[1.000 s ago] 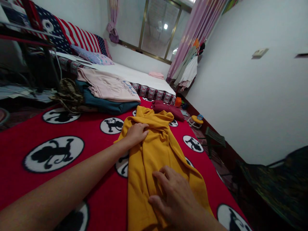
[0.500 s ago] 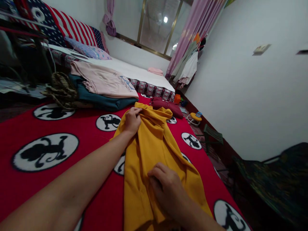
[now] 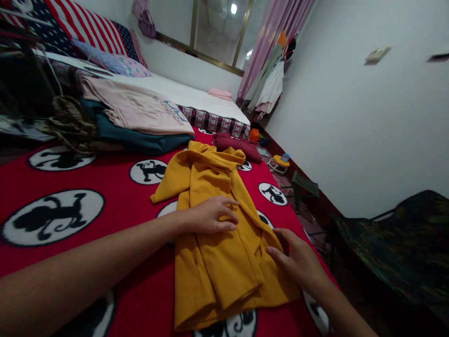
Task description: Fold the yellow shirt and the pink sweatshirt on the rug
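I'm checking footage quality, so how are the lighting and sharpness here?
Head view, glare in the window; head view, the patterned fabric at right lies in shadow; head view, the yellow garment shows clear folds, the wall fitting looks slightly blurred.

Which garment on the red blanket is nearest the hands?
The yellow garment, under the left hand, the right hand at its edge; the maroon garment and pink-topped stack lie farther.

The yellow garment (image 3: pixel 238 262) lies on the red blanket (image 3: pixel 147 290); my left hand (image 3: pixel 213 215) extends over it, my right hand (image 3: pixel 300 260) at its right edge.
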Demonstrator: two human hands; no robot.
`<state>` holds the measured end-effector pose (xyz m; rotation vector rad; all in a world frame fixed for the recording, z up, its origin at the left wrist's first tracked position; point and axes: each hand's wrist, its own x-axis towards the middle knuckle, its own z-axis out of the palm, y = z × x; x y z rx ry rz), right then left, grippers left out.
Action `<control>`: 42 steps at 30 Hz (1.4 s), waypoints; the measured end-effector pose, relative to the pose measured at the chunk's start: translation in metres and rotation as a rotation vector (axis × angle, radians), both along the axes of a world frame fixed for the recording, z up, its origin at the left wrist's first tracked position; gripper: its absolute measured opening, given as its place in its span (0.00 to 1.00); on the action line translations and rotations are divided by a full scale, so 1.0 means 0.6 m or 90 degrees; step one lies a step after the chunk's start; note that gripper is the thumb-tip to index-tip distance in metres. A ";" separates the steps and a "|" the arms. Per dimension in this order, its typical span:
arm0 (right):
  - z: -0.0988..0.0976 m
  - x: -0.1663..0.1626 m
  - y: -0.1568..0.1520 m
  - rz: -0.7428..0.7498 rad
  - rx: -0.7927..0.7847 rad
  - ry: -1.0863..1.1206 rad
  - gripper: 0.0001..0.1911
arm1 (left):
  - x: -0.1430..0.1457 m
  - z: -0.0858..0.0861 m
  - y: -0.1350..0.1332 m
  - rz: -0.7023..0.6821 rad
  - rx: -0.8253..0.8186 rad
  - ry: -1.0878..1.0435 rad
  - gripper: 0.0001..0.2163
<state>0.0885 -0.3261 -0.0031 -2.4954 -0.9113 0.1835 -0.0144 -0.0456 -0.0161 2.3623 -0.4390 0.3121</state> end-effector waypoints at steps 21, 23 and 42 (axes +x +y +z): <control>0.032 -0.050 0.038 0.014 0.251 0.273 0.20 | 0.054 0.040 0.239 0.588 0.290 0.051 0.19; 0.028 -0.048 0.033 0.007 0.245 0.263 0.21 | 0.069 0.058 0.251 0.623 0.254 0.034 0.16; 0.062 -0.104 0.028 0.063 0.204 0.227 0.19 | 0.035 0.228 0.282 0.617 0.377 -0.127 0.16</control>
